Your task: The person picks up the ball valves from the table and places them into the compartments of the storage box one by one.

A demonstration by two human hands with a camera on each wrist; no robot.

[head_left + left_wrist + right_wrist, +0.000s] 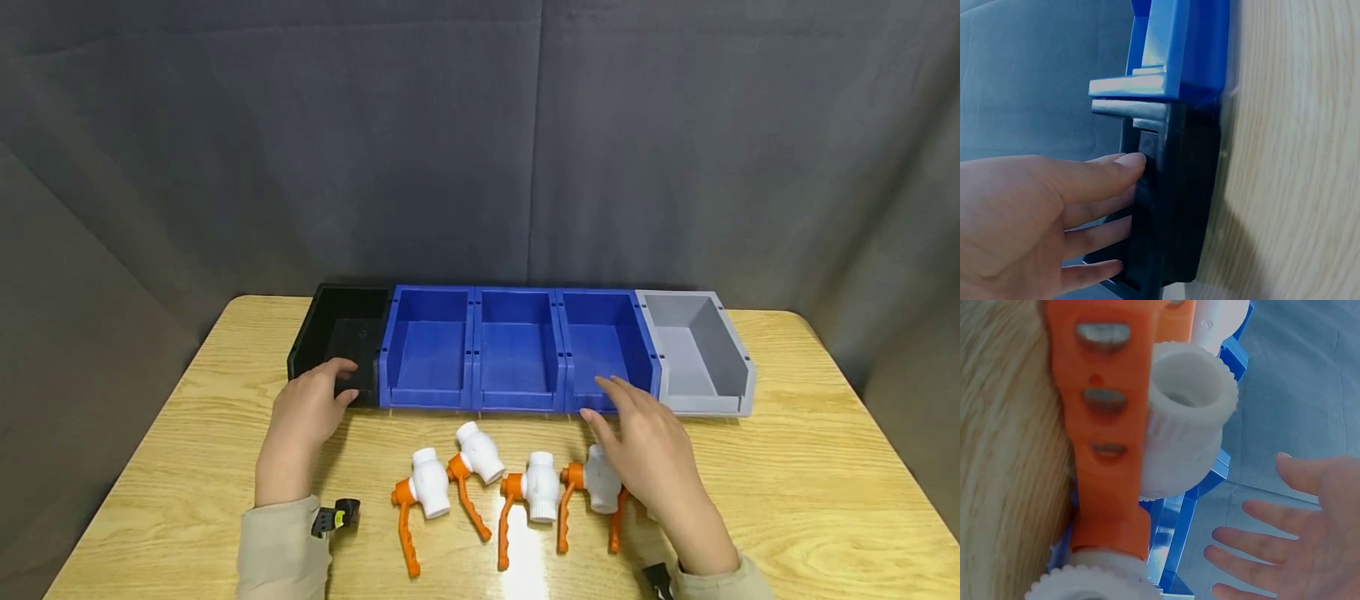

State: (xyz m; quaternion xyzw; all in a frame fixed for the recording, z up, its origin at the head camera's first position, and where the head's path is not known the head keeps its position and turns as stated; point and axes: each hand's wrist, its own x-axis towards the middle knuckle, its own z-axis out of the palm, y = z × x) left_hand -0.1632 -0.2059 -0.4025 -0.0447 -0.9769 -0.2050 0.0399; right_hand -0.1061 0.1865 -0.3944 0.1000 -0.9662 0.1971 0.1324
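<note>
My left hand [309,406] is at the front of the black bin [300,350]; in the left wrist view its relaxed fingers [1100,237] reach over the bin's opening, the thumb by the front lip. My right hand [651,446], fingers spread and holding nothing, hovers above the right end of a row of white plastic ball valves with orange lever handles. A white valve [602,483] lies partly under it, and another orange handle [617,525] shows beside that one, its body hidden by the hand. Close up in the right wrist view is an orange handle [1110,425].
Blue bins [432,400] stand side by side between the black bin and a grey bin [705,406]. More valves lie in front of them, including a left one [430,483], a tilted one [480,454] and a middle one [542,487]. A grey curtain [450,150] hangs behind the wooden table [202,475].
</note>
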